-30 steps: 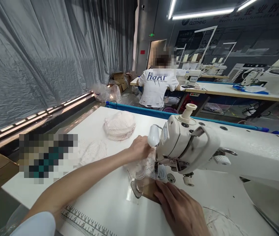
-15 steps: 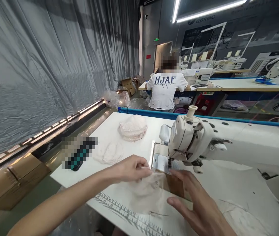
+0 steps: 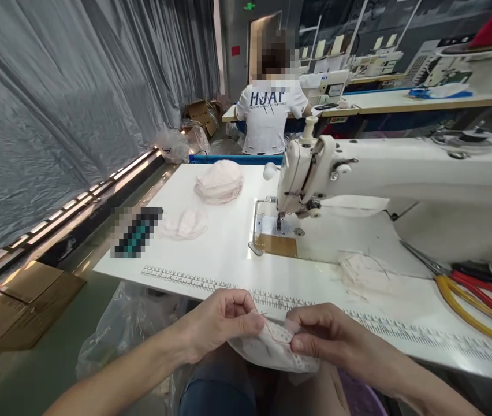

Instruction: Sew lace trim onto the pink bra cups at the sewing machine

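Observation:
A small piece of white, lace-like fabric (image 3: 272, 349) hangs between my hands, over my lap at the table's front edge. My left hand (image 3: 233, 318) pinches its left upper edge between thumb and fingers. On the other side, my right hand (image 3: 321, 332) grips the right part of the edge. Loose thread ends show along the top of the fabric. Beyond the hands stands a white sewing machine (image 3: 358, 167), its needle area (image 3: 279, 222) bare of fabric. A ruler strip (image 3: 202, 284) runs along the table's front.
A stack of pale fabric pieces (image 3: 220, 182) and a flatter pale piece (image 3: 184, 224) lie left of the machine. To the right are another pale piece (image 3: 365, 274), yellow-handled scissors (image 3: 454, 294) and a red-handled tool (image 3: 488, 289). A co-worker (image 3: 267, 115) sits ahead.
Both hands have drawn back from the machine toward my lap, bringing the white fabric along. My right hand, spread before, now grips the fabric. The view has tilted down and shifted right.

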The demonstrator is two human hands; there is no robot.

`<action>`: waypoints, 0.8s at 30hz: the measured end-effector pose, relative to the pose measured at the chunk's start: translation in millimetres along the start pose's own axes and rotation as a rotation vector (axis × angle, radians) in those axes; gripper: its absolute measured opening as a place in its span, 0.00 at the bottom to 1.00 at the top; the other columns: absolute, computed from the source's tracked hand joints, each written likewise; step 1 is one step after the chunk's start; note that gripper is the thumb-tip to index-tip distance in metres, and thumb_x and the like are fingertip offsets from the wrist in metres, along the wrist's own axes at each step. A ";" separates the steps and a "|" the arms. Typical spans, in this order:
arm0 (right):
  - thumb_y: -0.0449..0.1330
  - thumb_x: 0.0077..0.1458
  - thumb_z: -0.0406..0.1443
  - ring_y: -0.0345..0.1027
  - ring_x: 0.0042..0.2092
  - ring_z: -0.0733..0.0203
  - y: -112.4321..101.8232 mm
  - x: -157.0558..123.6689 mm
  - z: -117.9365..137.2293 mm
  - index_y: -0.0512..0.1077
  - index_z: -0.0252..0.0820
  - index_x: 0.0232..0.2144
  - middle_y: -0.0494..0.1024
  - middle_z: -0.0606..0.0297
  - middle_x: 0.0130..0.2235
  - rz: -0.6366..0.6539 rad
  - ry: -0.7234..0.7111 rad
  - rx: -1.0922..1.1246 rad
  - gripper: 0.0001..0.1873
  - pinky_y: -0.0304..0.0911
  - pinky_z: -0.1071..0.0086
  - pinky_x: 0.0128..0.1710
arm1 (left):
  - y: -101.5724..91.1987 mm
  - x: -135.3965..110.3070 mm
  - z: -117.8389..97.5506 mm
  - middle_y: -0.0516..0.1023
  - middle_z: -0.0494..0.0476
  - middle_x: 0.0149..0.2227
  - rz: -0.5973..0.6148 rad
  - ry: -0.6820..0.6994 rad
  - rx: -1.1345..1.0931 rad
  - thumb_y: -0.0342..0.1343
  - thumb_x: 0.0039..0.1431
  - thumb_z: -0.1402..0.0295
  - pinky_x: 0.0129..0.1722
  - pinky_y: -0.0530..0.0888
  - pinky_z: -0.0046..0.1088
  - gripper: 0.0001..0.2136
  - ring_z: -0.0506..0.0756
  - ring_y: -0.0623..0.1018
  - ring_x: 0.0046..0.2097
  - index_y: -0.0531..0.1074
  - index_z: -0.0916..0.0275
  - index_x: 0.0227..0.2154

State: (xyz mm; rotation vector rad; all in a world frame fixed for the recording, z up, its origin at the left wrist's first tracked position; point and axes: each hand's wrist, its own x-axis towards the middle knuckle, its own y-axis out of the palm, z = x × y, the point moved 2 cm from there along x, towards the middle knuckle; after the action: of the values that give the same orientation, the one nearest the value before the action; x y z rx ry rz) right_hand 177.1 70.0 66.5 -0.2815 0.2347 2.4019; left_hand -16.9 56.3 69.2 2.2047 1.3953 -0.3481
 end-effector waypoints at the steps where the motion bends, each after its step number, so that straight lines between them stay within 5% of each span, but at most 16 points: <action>1: 0.61 0.53 0.46 0.55 0.27 0.67 3.4 -3.5 -3.0 0.69 0.37 0.25 0.63 0.71 0.24 0.014 0.014 0.035 0.17 0.51 0.74 0.26 | 2.7 -0.9 6.4 0.71 0.51 0.23 0.010 -0.027 -0.025 0.68 0.39 0.57 0.28 0.63 0.22 0.20 0.47 0.68 0.26 0.69 0.68 0.26; 9: 0.57 0.56 0.48 0.47 0.26 0.68 14.6 -14.3 -24.5 0.69 0.37 0.25 0.57 0.73 0.23 0.030 -0.009 -0.002 0.19 0.45 0.73 0.25 | 12.9 -5.2 29.2 0.69 0.48 0.20 0.035 -0.077 0.022 0.69 0.37 0.58 0.26 0.59 0.20 0.19 0.44 0.64 0.24 0.72 0.69 0.24; 16: 0.56 0.58 0.46 0.60 0.31 0.64 10.7 -22.7 -35.7 0.74 0.39 0.32 0.70 0.67 0.28 0.039 -0.027 0.012 0.17 0.57 0.71 0.33 | -1.1 -4.7 47.3 0.68 0.48 0.20 0.064 -0.139 0.021 0.68 0.40 0.58 0.25 0.60 0.21 0.19 0.44 0.64 0.23 0.71 0.68 0.27; 20: 0.57 0.57 0.46 0.61 0.31 0.65 14.5 -22.1 -42.4 0.75 0.37 0.32 0.70 0.67 0.28 0.047 -0.060 0.043 0.17 0.57 0.72 0.33 | 3.1 -0.9 49.9 0.68 0.48 0.21 0.045 -0.129 0.047 0.68 0.40 0.57 0.25 0.58 0.20 0.19 0.44 0.63 0.23 0.71 0.68 0.27; 24: 0.64 0.49 0.44 0.57 0.27 0.69 27.7 -23.1 -51.8 0.73 0.36 0.26 0.67 0.71 0.24 -0.078 -0.010 0.065 0.15 0.53 0.76 0.27 | 13.3 1.6 52.6 0.64 0.47 0.20 0.029 -0.061 0.214 0.65 0.41 0.50 0.22 0.52 0.20 0.23 0.43 0.57 0.22 0.69 0.68 0.26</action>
State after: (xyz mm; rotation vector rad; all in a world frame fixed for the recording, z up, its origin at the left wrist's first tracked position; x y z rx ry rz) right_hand 182.8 22.3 25.4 -0.2438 0.2916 2.3131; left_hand -1.7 24.5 27.9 2.3597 1.3460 -0.5733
